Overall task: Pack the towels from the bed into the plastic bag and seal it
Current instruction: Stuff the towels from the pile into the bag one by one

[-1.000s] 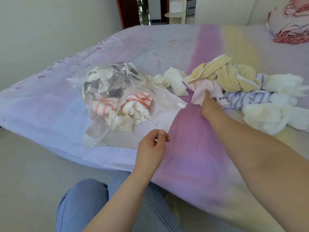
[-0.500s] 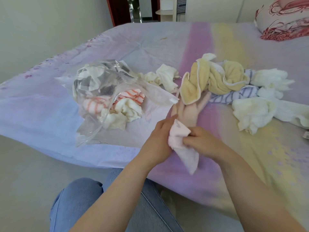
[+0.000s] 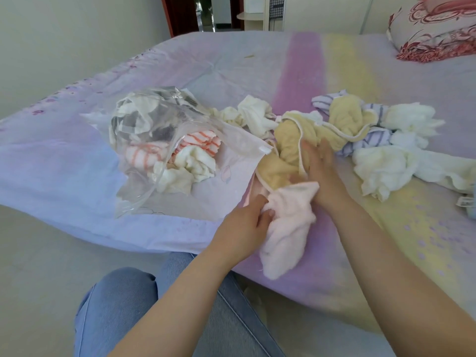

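Observation:
A clear plastic bag (image 3: 154, 130) lies on the bed with its mouth toward me, holding several towels, one of them orange-striped (image 3: 199, 143). My left hand (image 3: 244, 222) grips a pale pink towel (image 3: 286, 228) near the bed's front edge. My right hand (image 3: 323, 173) rests on the pink towel's upper end, fingers spread against a yellow towel (image 3: 291, 143). More loose towels lie to the right: white ones (image 3: 383, 171) and a blue-striped one (image 3: 371, 137). A cream towel (image 3: 255, 117) lies behind the bag's mouth.
The bed (image 3: 322, 73) has a lilac, purple and yellow cover. A red-patterned pillow (image 3: 438, 29) sits at the far right. My jeans-clad knee (image 3: 144, 305) is below the bed's edge, over a pale floor (image 3: 38, 279). A doorway (image 3: 206, 11) is beyond the bed.
My right hand pulled the pink towel from the pile toward me and my left hand took hold of it. The yellow towel shifted nearer with it.

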A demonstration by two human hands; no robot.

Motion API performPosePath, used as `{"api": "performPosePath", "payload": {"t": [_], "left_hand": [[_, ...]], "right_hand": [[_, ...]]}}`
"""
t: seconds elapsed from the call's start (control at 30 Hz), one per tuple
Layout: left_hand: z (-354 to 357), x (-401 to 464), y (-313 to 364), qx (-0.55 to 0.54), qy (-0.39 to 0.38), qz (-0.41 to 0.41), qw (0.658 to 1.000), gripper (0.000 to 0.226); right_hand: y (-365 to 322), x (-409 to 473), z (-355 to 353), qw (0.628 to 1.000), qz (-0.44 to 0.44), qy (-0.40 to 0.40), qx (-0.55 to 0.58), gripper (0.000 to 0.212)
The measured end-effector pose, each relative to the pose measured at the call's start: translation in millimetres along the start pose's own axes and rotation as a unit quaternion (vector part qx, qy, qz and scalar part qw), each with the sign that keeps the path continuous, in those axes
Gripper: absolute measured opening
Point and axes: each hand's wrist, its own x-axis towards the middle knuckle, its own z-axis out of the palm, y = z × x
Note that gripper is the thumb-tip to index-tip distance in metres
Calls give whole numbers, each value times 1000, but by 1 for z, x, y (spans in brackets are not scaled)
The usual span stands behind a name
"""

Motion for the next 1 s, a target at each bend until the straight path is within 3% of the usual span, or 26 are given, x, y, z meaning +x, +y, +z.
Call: {"api": "performPosePath", "payload": {"t": [0.07, 0.13, 0.2, 0.23, 0.3, 0.4, 0.47, 0.53, 0.63, 0.73, 0.77, 0.8, 0.9, 0.93, 1.0], "left_hand": [[-4, -3, -1, 45, -23, -4, 999, 19], [-6, -3, -3, 76, -28, -14, 997, 21], [-7, -2, -3, 98, -16, -20, 995, 22], [-7, -2, -4, 101, -13, -20, 995, 21], [-6, 0, -8, 55, -12, -37, 998, 19], [-6, -1, -13, -76, 7, -56, 996, 29], [-8, -3, -9, -161, 63, -39, 984, 42], [-15, -8, -2, -260, 105, -13, 960, 58], [-31, -24, 8, -365, 72, 23, 928, 69], [-43, -38, 14, -436, 7, -2, 900, 59], [-44, -41, 13, -457, 7, -20, 889, 53], [-47, -45, 12, -466, 34, -40, 883, 49], [-59, -53, 5, -417, 152, -62, 894, 36], [-63, -57, 5, -409, 159, -57, 897, 32], [-67, -63, 2, -400, 136, -44, 905, 30]], "right_hand": [[1, 30, 1, 998, 2, 18, -66, 110], [5, 59, 2, 997, 27, -11, -70, 115], [8, 74, 3, 988, 29, -76, -131, 83], [7, 75, 3, 985, 23, -65, -156, 60], [2, 68, 5, 986, -2, 40, -162, 45], [-8, 37, 2, 965, -33, 244, -88, 43], [-27, 0, -3, 952, -94, 289, 35, 51], [-53, -44, -4, 935, -147, 238, 219, 59], [-80, -103, 7, 902, -118, 98, 404, 50], [-88, -123, 22, 819, -22, -25, 572, 59], [-91, -125, 24, 803, 6, -48, 593, 56], [-92, -126, 26, 813, 2, -54, 580, 49], [-94, -130, 35, 873, -28, -47, 484, 50], [-92, -131, 40, 863, -16, -79, 498, 53], [-95, -133, 44, 798, 28, -176, 576, 48]]}}
